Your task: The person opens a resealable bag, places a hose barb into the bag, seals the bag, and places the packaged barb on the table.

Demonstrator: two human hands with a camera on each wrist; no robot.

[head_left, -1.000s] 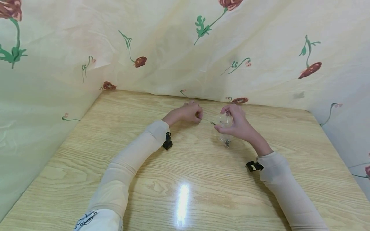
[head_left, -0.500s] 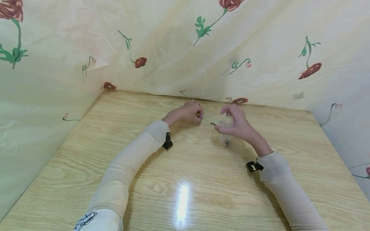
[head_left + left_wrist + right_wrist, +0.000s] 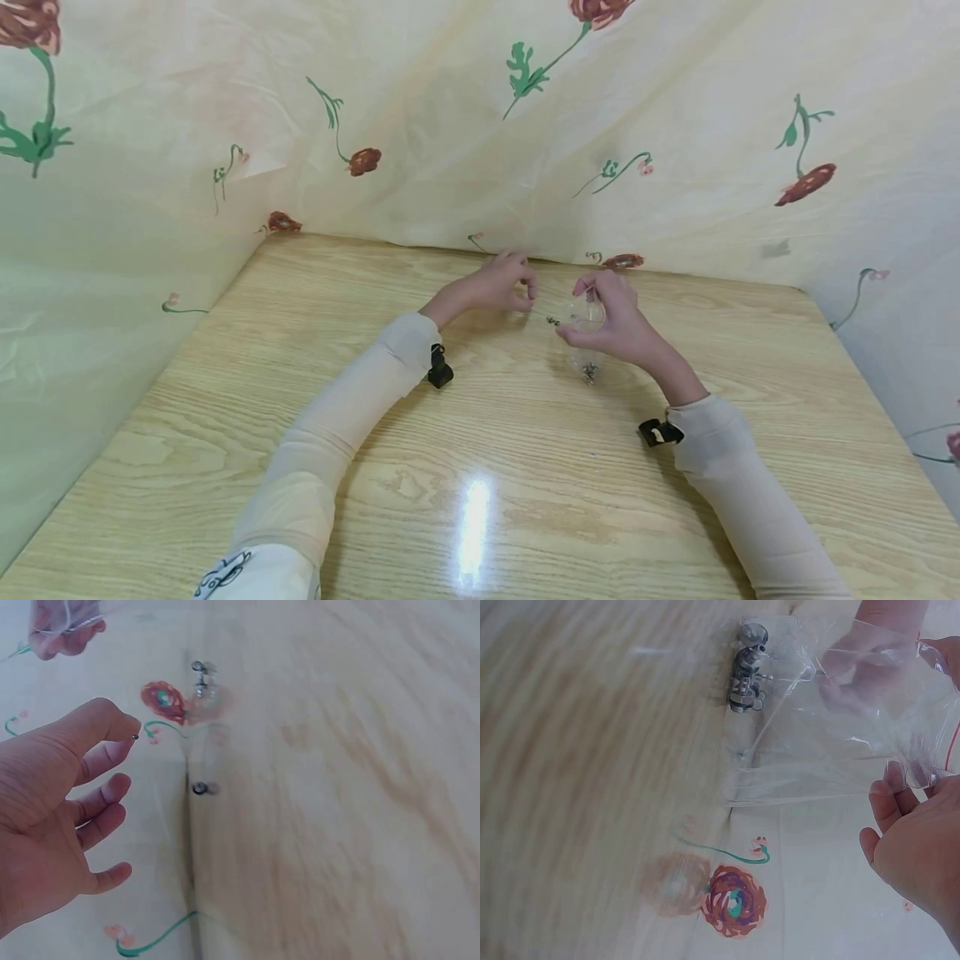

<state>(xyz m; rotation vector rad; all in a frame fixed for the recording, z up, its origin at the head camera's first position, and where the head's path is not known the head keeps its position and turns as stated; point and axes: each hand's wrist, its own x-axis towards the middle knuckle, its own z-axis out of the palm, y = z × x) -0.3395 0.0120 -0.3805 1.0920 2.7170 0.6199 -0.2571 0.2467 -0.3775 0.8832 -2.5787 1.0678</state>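
My left hand [image 3: 501, 285] is above the back of the table, its thumb and forefinger meeting at a tiny dark metal piece [image 3: 135, 737]. The other fingers are spread and loosely bent. A clear plastic zip bag [image 3: 840, 742] with a red strip is held at its mouth by my right hand [image 3: 618, 321], thumb and fingers spread apart. Silvery small metal parts [image 3: 746, 671] are bunched at the bag's lower end; their exact kind is unclear. To the left of the bag, a few more loose metal pieces [image 3: 552, 321] lie on the table.
A glossy wood-grain table [image 3: 405, 467] carries a bright light reflection near the front. Flower-patterned cloth [image 3: 435, 108] stands behind the table and along its sides, close behind both hands. Black camera mounts sit at each wrist.
My left hand has shifted slightly right, closer to the bag, and its fingers have uncurled somewhat. The right hand and bag have stayed in place.
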